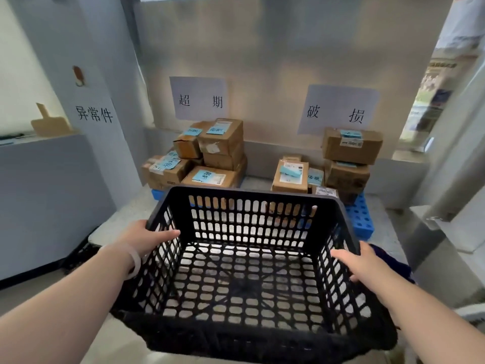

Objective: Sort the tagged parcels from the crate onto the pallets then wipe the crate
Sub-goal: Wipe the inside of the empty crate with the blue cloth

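Sorting looks done: the crate [252,191] is empty, with left hand [147,237] and right hand [359,261] fingers curled over its side rims. Wiping comes next and calls for a cloth.

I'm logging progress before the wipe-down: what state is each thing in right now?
Black plastic lattice crate: empty, held at both sides.
Left hand: grips the crate's left rim.
Right hand: grips the crate's right rim.
Left pile of tagged cardboard parcels: stacked, closed, blue tags on top.
Right pile of tagged cardboard parcels: stacked on the blue plastic pallet.
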